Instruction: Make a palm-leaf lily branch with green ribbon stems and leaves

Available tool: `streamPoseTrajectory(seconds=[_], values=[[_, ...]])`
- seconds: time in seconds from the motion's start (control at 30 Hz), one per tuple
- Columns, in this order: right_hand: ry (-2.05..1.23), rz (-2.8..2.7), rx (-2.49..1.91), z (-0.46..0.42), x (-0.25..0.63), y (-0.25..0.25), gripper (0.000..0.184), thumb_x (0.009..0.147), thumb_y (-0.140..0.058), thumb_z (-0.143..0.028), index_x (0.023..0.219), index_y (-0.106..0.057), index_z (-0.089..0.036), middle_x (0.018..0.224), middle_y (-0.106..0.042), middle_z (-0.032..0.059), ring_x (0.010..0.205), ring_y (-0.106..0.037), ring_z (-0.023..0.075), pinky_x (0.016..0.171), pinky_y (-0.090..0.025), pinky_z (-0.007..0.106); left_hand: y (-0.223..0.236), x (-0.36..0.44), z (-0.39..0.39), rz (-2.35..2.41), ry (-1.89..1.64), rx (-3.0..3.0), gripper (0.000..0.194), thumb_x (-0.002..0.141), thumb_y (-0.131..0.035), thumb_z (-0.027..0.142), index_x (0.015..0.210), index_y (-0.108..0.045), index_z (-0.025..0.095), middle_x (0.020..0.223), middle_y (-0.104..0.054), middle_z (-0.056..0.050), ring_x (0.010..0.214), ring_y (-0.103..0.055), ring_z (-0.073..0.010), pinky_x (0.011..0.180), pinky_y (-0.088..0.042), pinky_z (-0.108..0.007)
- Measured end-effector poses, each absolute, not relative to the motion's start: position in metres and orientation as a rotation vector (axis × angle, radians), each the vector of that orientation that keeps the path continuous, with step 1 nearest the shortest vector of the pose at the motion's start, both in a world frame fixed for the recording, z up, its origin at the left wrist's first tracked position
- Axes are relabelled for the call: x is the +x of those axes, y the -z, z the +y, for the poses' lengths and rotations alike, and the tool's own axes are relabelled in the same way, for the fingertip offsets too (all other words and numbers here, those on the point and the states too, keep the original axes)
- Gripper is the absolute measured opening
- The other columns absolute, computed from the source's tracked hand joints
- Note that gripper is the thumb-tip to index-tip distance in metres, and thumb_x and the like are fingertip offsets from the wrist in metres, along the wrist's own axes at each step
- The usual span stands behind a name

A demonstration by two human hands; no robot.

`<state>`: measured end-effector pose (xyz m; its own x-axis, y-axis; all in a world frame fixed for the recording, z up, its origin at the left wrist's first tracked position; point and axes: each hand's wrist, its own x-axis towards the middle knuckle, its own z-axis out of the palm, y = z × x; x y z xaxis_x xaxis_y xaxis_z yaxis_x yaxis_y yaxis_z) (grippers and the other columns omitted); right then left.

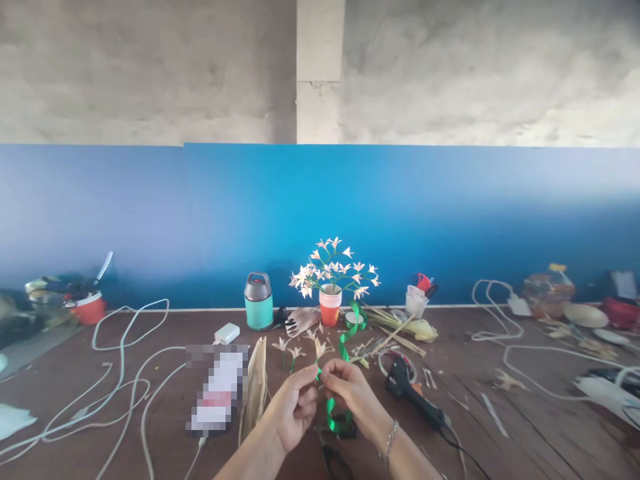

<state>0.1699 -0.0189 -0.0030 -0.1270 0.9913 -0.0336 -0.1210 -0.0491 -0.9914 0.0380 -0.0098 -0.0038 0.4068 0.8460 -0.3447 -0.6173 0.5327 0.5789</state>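
Observation:
My left hand [295, 407] is closed in a pinch at the base of a pale craft flower [319, 348], which stands up above the fingertips. Close beside it, my right hand [353, 387] pinches a shiny green ribbon [344, 347] at the flower's stem. The ribbon curls up from the hands towards a roll at the back, and another loop hangs below the right hand. Just beyond the left hand lie loose pale flowers [295, 353] with green stems. Behind them, a stack of orange-and-white paper cups [330, 310] holds a spray of similar flowers [335, 270].
A black glue gun [417, 397] lies right of my hands, its cord trailing forward. Dried husks [410, 327] spread behind it. To the left are a blurred-out phone [220, 390], a husk strip [255, 380], a teal canister [259, 307] and looping white cables [125, 347]. A blue panel [450, 220] borders the table.

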Motion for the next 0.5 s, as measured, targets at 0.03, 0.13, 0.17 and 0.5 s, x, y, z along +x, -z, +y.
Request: streamPoseTrajectory(seconds=[0.03, 0.13, 0.17, 0.5], values=[[-1.391, -1.191, -1.078, -0.0188, 0.1693, 0.0032, 0.036, 0.061, -0.069, -0.048, 0.063, -0.052, -0.016, 0.044, -0.047, -0.0055, 0.037, -0.028, 0.0041, 0.039, -0.011, 0.019, 0.0031, 0.0378, -0.0103, 0.660, -0.955, 0.384, 0.019, 0.076, -0.057, 0.013, 0.060, -0.048, 0.012, 0.046, -0.037, 0.009, 0.028, -0.022, 0.0027, 0.025, -0.012, -0.008], [-1.397, -1.214, -1.061, -0.0204, 0.1680, -0.0001, 0.038, 0.060, -0.069, -0.049, 0.062, -0.051, -0.016, 0.044, -0.047, -0.0059, 0.037, -0.027, 0.0035, 0.038, -0.012, 0.019, 0.0003, 0.0366, -0.0114, 0.654, -0.953, 0.370, 0.021, 0.075, -0.058, 0.012, 0.058, -0.046, 0.012, 0.045, -0.037, 0.009, 0.028, -0.022, 0.0028, 0.025, -0.012, -0.009], [-1.399, -1.221, -1.056, -0.0214, 0.1679, -0.0018, 0.038, 0.060, -0.069, -0.050, 0.062, -0.050, -0.016, 0.044, -0.047, -0.0061, 0.037, -0.027, 0.0035, 0.038, -0.012, 0.019, -0.0008, 0.0361, -0.0116, 0.651, -0.947, 0.368, 0.021, 0.075, -0.058, 0.012, 0.058, -0.046, 0.012, 0.045, -0.038, 0.009, 0.028, -0.022, 0.0027, 0.025, -0.012, -0.009], [-1.347, -1.273, -1.084, -0.0221, 0.1702, -0.0019, 0.032, 0.063, -0.068, -0.043, 0.061, -0.050, -0.017, 0.044, -0.048, -0.0058, 0.038, -0.030, 0.0045, 0.039, -0.015, 0.019, -0.0007, 0.0336, -0.0098, 0.633, -0.906, 0.390, 0.021, 0.073, -0.062, 0.014, 0.060, -0.046, 0.013, 0.043, -0.033, 0.011, 0.027, -0.018, 0.0030, 0.025, -0.010, -0.009]])
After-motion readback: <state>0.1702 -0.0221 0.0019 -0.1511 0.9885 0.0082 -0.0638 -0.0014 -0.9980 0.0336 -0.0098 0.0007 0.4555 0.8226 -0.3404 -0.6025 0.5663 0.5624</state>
